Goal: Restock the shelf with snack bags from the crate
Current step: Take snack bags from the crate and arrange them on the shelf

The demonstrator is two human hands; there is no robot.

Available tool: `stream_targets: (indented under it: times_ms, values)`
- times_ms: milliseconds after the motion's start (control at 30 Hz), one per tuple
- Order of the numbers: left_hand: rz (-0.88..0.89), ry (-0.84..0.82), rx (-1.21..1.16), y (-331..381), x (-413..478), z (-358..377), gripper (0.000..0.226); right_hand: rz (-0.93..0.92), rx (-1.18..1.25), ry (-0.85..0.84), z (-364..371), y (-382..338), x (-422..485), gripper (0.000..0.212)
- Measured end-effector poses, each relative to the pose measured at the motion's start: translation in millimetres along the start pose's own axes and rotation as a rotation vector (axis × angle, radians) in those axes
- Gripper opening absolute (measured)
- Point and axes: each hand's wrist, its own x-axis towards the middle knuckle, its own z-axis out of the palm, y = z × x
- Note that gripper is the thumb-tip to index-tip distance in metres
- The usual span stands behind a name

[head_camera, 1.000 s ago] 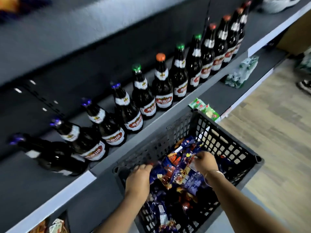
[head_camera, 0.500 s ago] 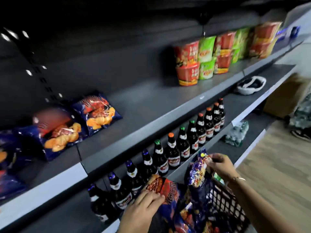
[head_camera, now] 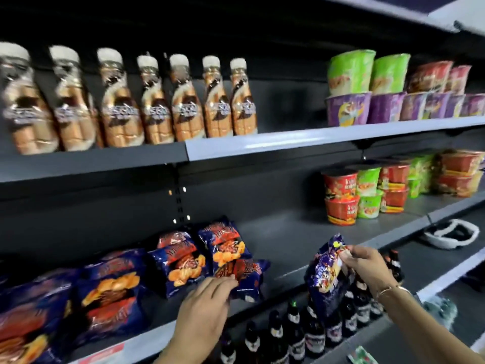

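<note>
- While the left hand [head_camera: 203,306] reaches up from 6 o'clock, its fingertips pinch the lower corner of a dark blue snack bag [head_camera: 248,278] resting on the middle shelf [head_camera: 296,248], just right of the bagged row.
- Right hand [head_camera: 367,266] at 4 o'clock, fingers curled round the top edge of a purple-blue snack bag [head_camera: 326,278]; bag hangs upright in front of the shelf lip, above the dark bottles [head_camera: 312,334].
- Stocked snack bags [head_camera: 181,261] lean along the shelf from 9 o'clock toward centre.
- Red and green cup noodles [head_camera: 364,193] stacked at 3 o'clock on the same shelf.
- Brown drink bottles [head_camera: 157,101] line the upper shelf at 11 o'clock; purple and green noodle cups [head_camera: 367,90] at 1 o'clock.
- Crate out of view.
</note>
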Motion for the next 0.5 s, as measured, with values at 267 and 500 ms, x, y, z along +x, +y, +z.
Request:
stream_targets:
  times_ms: [267,500]
  values:
    - [-0.106,0.160,0.217,-28.3,18.4,-34.6,0.031,-0.094,0.006,-0.119,54.7,-56.1,30.1,0.017]
    - [-0.415,-0.011,0.256,-28.1,43.4,-23.9,0.059,0.002,0.288,-0.283,113.3,-76.9,52.8,0.026]
